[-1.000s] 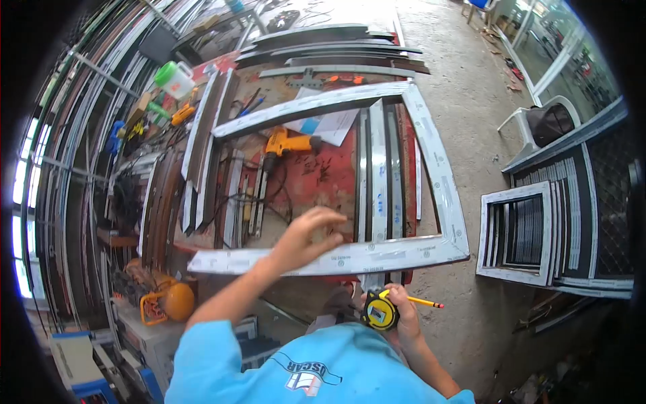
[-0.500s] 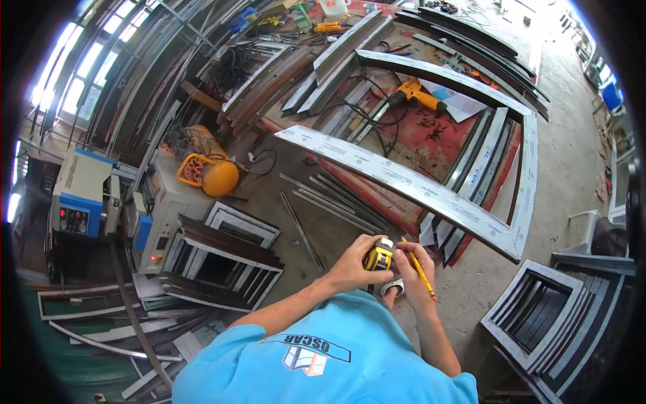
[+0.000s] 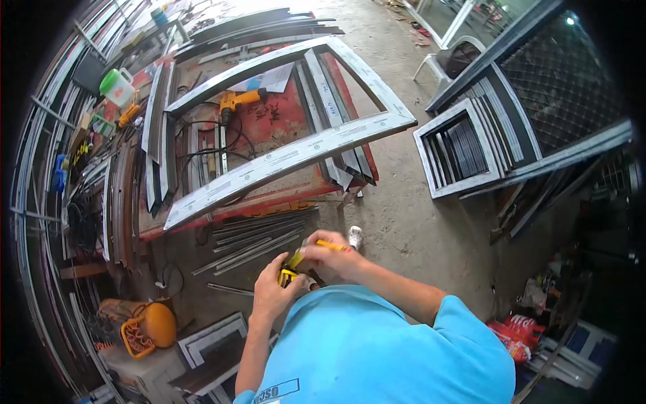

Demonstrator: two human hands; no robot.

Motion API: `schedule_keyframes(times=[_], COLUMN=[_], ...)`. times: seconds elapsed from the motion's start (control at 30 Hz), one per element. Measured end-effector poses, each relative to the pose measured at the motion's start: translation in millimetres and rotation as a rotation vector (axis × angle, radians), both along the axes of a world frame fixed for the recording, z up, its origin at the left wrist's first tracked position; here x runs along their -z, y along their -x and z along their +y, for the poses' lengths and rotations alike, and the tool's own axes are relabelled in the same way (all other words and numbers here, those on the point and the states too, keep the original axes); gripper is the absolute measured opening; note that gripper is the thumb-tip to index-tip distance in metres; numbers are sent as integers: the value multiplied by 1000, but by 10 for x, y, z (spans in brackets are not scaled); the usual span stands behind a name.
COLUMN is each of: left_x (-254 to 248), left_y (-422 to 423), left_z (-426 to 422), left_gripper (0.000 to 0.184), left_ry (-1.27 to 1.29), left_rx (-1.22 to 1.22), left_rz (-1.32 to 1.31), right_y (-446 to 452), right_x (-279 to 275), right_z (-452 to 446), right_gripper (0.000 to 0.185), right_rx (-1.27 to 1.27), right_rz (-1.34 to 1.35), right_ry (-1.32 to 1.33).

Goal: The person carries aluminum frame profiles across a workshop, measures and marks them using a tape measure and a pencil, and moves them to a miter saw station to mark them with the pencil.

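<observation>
Two bare forearms extend from the short sleeves of a light-blue cloth shirt (image 3: pixel 383 343), bringing the hands together before the torso, short of the near edge of the red worktop (image 3: pixel 272 128). The left forearm (image 3: pixel 251 353) points almost straight forward, left hand (image 3: pixel 270 288) curled into a closed grip. The right forearm (image 3: pixel 402 289) slants inward, right hand (image 3: pixel 326 254) slightly farther forward, back uppermost, fingers bent.
</observation>
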State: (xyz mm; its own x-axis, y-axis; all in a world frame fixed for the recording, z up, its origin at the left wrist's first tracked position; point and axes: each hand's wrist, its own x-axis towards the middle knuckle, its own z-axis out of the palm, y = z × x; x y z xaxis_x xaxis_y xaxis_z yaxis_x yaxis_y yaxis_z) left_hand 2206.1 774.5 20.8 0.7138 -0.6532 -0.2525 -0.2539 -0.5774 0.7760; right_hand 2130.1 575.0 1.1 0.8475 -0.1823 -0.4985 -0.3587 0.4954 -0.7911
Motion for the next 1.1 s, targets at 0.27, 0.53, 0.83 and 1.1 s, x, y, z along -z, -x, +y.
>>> schedule_keyframes(times=[0.27, 0.53, 0.83, 1.1], left_x=[287, -289, -393, -270], left_y=[-960, -1661, -1881, -2292], left_z=[1668, 2552, 2349, 2549], left_gripper=[42, 31, 29, 26], left_ry=[-234, -333, -373, -335], left_rx=[68, -134, -193, -114], left_rz=[-267, -549, -470, -464], right_y=[235, 100, -157, -249], right_x=[338, 859, 1034, 863], right_z=[-2152, -3871, -3904, -3729], right_gripper=[9, 13, 14, 17], right_rx=[901, 1087, 1016, 995], right_rz=[-108, -59, -64, -5], right_ry=[264, 80, 47, 139])
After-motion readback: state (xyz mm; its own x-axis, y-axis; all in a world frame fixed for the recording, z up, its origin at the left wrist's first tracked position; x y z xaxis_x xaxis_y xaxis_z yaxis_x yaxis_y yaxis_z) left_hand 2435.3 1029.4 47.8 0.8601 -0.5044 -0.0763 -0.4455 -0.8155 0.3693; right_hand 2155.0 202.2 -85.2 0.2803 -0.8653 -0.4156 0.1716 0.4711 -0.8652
